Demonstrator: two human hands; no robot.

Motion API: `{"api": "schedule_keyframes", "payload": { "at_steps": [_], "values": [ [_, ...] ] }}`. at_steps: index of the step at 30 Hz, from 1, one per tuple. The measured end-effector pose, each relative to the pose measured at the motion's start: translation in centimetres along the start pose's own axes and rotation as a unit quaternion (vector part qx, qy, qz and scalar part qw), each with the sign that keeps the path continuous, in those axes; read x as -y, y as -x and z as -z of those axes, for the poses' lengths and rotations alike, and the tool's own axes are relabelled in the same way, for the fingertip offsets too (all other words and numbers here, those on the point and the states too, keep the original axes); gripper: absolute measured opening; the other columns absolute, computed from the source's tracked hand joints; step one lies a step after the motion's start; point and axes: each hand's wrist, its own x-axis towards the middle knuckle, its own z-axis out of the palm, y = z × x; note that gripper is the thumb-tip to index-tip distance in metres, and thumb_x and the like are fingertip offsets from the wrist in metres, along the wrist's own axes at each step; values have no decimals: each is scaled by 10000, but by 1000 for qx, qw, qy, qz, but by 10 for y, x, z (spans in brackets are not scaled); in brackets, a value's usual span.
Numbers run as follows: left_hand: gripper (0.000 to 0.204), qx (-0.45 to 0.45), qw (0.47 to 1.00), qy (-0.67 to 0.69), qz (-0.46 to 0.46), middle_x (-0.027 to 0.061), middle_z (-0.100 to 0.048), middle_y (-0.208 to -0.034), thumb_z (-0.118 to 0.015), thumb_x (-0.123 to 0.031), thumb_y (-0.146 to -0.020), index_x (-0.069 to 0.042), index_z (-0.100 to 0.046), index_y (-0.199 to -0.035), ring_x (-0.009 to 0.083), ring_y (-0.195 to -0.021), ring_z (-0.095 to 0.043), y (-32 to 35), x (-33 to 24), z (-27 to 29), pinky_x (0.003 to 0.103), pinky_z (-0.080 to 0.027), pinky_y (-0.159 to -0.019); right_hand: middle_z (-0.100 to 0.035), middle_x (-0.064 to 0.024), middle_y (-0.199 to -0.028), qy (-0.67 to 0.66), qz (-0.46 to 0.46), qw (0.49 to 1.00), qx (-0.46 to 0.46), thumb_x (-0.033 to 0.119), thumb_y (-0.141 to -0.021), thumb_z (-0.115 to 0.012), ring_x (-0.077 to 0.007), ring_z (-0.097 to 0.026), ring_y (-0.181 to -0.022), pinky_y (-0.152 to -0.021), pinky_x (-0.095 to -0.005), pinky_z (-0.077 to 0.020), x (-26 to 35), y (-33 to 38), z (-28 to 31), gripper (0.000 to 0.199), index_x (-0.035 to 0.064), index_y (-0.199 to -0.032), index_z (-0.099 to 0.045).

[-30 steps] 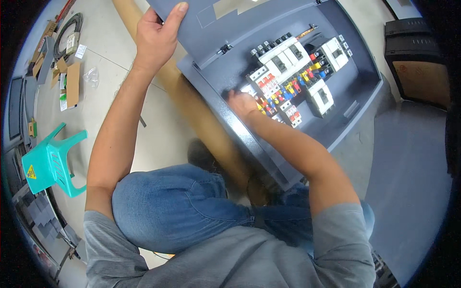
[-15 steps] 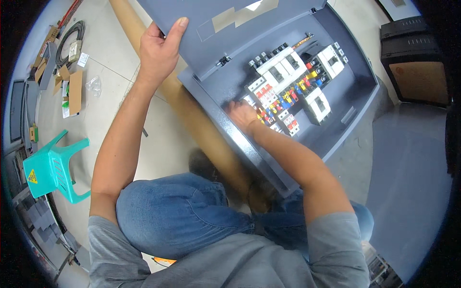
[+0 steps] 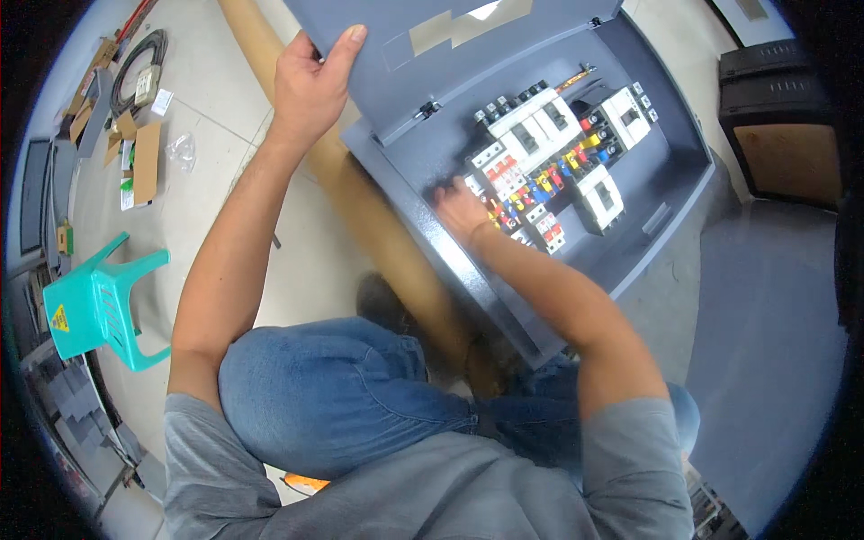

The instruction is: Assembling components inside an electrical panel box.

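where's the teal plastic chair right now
In the head view, the teal plastic chair stands on the floor at far left, beside the person's left arm.

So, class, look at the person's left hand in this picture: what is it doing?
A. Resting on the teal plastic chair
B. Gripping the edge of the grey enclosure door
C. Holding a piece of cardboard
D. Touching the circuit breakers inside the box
B: the left hand is clamped over the edge of the grey enclosure door, while the right hand is the one down among the circuit breakers.
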Motion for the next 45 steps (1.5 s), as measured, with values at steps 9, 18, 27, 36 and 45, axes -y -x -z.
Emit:
{"api": "schedule_keyframes", "payload": {
  "at_steps": [9,18,27,36,45],
  "values": [
    [331,8,999,21,-23,112,-684,-818,-651,-272,-913,53,-618,-966,125,-727,-617,1,11,-5,310,-516,-625,-633,-230,-1091,-126,-37,991,-40,112,-871,-495,-346,-668,-897,-922,-429,-483,-5,13,1,228,7,-1046,-596],
    [295,-2,999,-34,-16,176,-641,-745,-657,-244,-875,42,-596,-902,219,-663,-616,1,6,4,361,-496,-623,-675,-238,-935,-265,-173,938,143,240,-880,-540,-367,-699,-818,-653,-455,-580,-1,-6,-28,297,-28,-977,-624],
    [291,-15,999,-38,-28,190,-639,-750,-646,-249,-878,37,-593,-896,268,-678,-628,0,8,4,371,-497,-634,-684,-222,-834,-305,-143,939,71,249,-850,-563,-377,-687,-773,-666,-464,-562,4,-13,-38,257,16,-903,-658],
    [287,-5,999,-39,-18,199,-648,-790,-644,-244,-874,35,-596,-921,299,-719,-642,0,-1,2,386,-504,-668,-687,-220,-969,-260,-127,947,138,299,-913,-474,-356,-705,-815,-666,-455,-580,0,-18,-51,341,38,-1055,-643],
    [288,-11,999,-49,-17,199,-642,-774,-643,-251,-874,30,-598,-916,315,-702,-634,1,6,5,394,-501,-661,-701,-199,-933,-260,-81,945,182,273,-906,-493,-340,-709,-823,-656,-445,-581,0,-27,-42,301,45,-987,-672]
  ]
}}
